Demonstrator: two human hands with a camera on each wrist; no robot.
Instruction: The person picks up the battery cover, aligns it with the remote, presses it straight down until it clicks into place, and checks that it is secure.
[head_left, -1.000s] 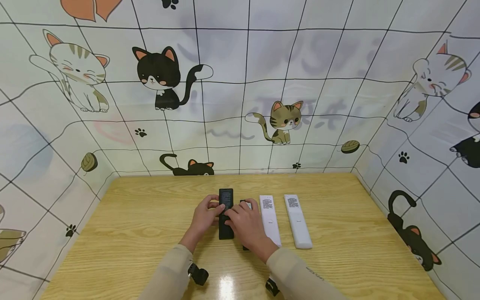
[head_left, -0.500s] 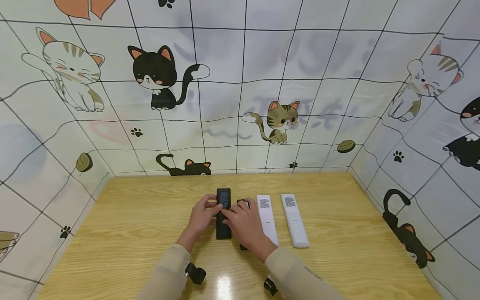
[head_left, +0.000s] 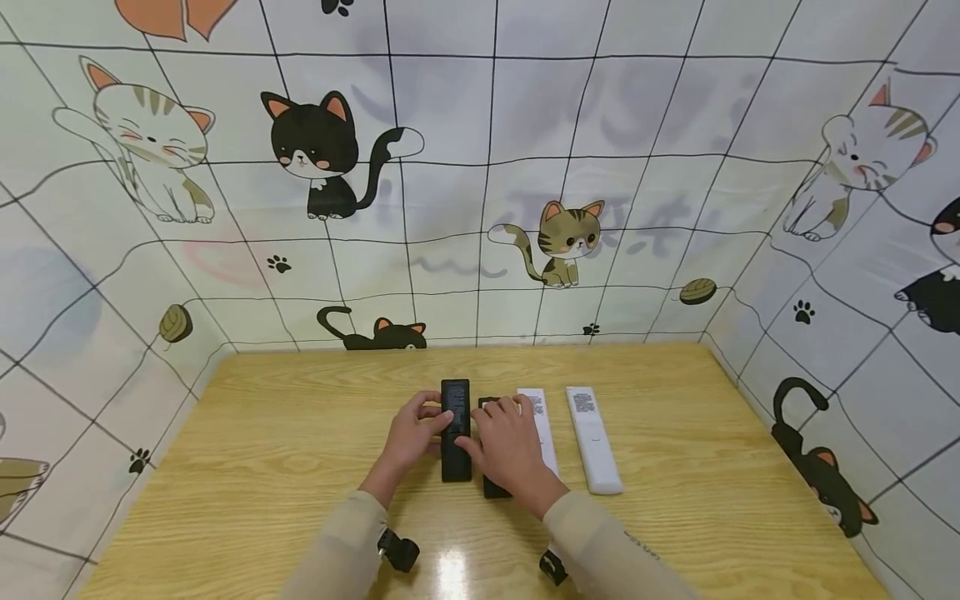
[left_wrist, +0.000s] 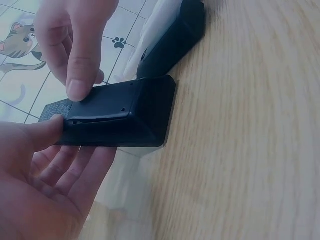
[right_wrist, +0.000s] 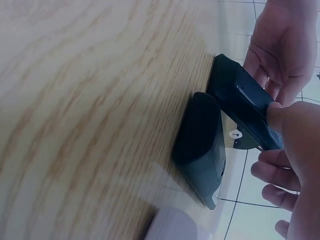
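Note:
A black remote control (head_left: pixel 456 467) lies back side up, with a printed label at its far end. My left hand (head_left: pixel 408 435) grips it from the left, thumb on top and fingers along its side. In the left wrist view, a narrow gap shows along the edge of its battery cover (left_wrist: pixel 100 107). The thumb of my right hand (head_left: pixel 512 446) presses on that cover while the other fingers bend loosely above a second black remote (head_left: pixel 495 487). This second remote is partly hidden beneath the right hand.
Two white remotes lie to the right: the nearer white remote (head_left: pixel 536 404) is partly behind my right hand, the outer white remote (head_left: pixel 595 442) in full view. The wooden table (head_left: pixel 300 433) meets cat-patterned walls (head_left: pixel 450 183) at the back and sides.
My right hand has shifted slightly right, and its thumb has moved toward the near end of the gripped remote. More of the second black remote shows. The left hand keeps its hold.

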